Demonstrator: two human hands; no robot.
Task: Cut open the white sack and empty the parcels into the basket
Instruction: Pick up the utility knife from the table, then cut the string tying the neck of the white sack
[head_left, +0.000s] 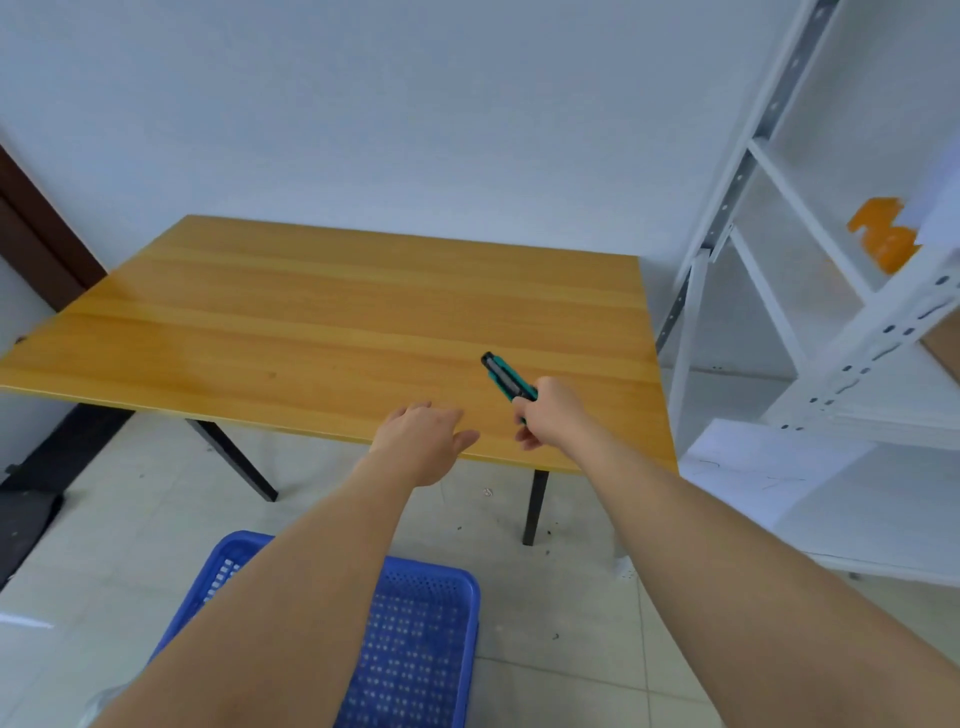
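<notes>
One desk (311, 312) of yellow wood. One green-and-black cutter (506, 376) over its near right part. One blue perforated basket (421, 639) on the floor nearest. One white shelf rack (852, 332) at right, with one orange object (883, 234) on it. Two hands: left (423, 436), right (553, 413).

Glossy wood-grain table (311, 312), perforated blue plastic basket (426, 623), seemingly matt white metal shelving (883, 322).

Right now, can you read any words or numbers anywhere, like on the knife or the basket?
No, there is nothing readable in this picture.
The green and black knife in the right hand: no label shows.
The blue basket: only holes, no writing.
The orange thing on the white shelf: too blurred to tell.
The wooden table: bare wood.
</notes>
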